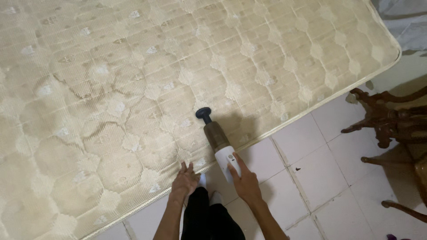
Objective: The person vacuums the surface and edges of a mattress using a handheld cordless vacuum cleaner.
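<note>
A beige quilted mattress (pixel 133 80) lies on the floor and fills most of the view. My right hand (pixel 243 180) grips the white body of a small handheld vacuum (pixel 217 140), whose dark round nozzle rests on the mattress near its front edge. My left hand (pixel 185 180) lies flat on the mattress edge, fingers spread, just left of the vacuum. My dark trouser legs show between my arms at the bottom.
White floor tiles (pixel 311 178) run along the mattress's front edge. Carved dark wooden furniture legs (pixel 387 120) stand at the right. A pale sheet or cover (pixel 407 22) lies at the top right corner.
</note>
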